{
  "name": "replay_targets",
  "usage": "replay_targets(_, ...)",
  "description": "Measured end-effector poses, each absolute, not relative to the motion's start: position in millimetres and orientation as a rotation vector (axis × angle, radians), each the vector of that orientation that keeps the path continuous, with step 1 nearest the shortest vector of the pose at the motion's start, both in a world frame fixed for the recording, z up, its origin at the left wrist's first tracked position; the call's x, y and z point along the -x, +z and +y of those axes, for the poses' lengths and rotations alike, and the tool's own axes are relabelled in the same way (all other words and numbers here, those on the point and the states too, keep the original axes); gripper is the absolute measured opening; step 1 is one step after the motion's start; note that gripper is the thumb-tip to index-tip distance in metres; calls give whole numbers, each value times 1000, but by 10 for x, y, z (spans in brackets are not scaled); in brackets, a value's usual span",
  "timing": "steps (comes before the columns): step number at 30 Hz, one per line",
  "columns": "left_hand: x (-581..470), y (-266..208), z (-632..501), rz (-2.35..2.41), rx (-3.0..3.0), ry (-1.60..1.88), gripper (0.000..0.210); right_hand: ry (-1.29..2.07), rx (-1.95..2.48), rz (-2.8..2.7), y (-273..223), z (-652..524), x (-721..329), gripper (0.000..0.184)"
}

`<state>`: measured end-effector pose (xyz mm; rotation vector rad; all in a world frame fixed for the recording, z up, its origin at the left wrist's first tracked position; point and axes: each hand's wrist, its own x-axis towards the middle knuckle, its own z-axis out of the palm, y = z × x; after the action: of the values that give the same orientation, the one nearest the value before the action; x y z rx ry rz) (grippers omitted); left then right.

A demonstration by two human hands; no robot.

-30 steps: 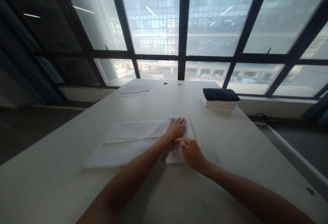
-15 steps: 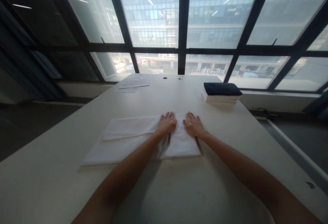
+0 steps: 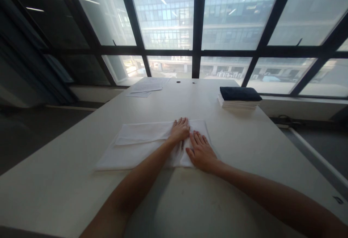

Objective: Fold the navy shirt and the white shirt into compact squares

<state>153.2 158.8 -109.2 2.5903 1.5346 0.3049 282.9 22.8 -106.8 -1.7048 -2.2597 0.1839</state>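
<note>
A white folded cloth (image 3: 144,132), perhaps a garment, lies spread on the table in front of me, its long side running left to right. A folded flap covers its far left part, and its right end is turned over toward the middle. My left hand (image 3: 180,129) rests on the far edge of the cloth near the fold, fingers stretched forward. Nearer to me, my right hand (image 3: 201,151) lies flat on the turned-over right end, fingers spread. Part of the cloth is hidden under both hands and my left forearm.
A stack of folded white cloths (image 3: 239,104) with a dark navy folded cloth (image 3: 240,93) on top stands at the table's right edge. Several paper sheets (image 3: 146,86) lie at the far left of the white table (image 3: 187,201). Large windows rise behind it.
My right hand has slid toward me and a little left over the cloth's turned-over end. My left hand stays at about the same place on the cloth. The view has shifted slightly.
</note>
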Motion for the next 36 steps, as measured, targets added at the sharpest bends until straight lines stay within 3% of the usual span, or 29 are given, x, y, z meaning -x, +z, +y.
replay_targets(10,-1550,-1089,1578,1612,-2629,261,57,228,1826,-2240,-1206,-210,-3262,83)
replay_targets(17,-1531,-1088,1556,1603,-2664,287,55,124,1809,-2057,-934,456,-2957,62)
replay_targets(28,-1512,-1112,1566,1639,-2679,272,61,16,1827,-2222,-1134,649,-2766,65)
replay_targets(32,-1187,-1116,1490,1648,-2647,236,71,-16,1820,-2238,-1166,654,-2779,62)
replay_targets(36,-360,-1101,1340,1736,-2601,78,67,-45,1796,-2244,-1206,644,-2780,62)
